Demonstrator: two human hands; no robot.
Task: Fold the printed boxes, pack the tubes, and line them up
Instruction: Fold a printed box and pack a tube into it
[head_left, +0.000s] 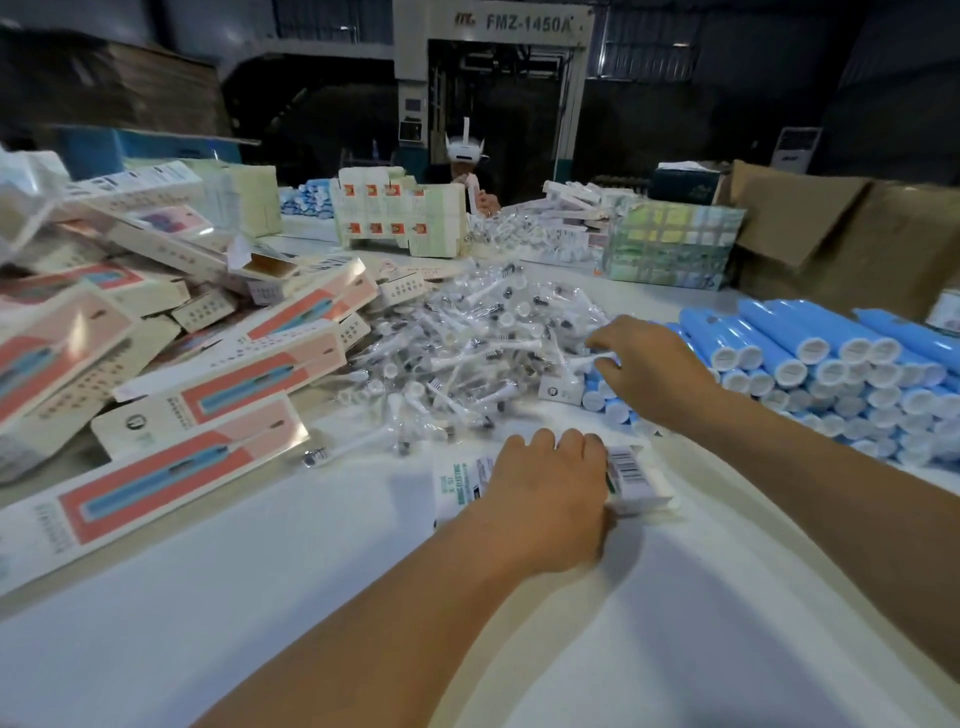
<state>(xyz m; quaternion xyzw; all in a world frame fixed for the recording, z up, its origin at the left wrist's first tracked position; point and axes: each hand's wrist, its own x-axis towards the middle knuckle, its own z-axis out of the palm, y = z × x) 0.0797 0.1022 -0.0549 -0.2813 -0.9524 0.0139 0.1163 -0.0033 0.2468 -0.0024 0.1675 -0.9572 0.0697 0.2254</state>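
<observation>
A white printed box (631, 475) with a barcode and green lettering lies on the white table (260, 597) in front of me. My left hand (545, 493) lies over it, fingers curled round its far edge. My right hand (654, 369) reaches to the near end of the stack of blue tubes (810, 358) at the right and pinches a small white wrapped brush head (592, 359) at the edge of the pile. The pile of clear-wrapped brush heads (467, 353) fills the table's middle.
Long pink-and-white printed cartons (244, 384) are heaped at the left. Stacks of flat printed box blanks (400, 218) stand at the back, with a wrapped bundle (675, 244) and brown cardboard cartons (841, 234) at the right. Another person (467, 171) sits opposite.
</observation>
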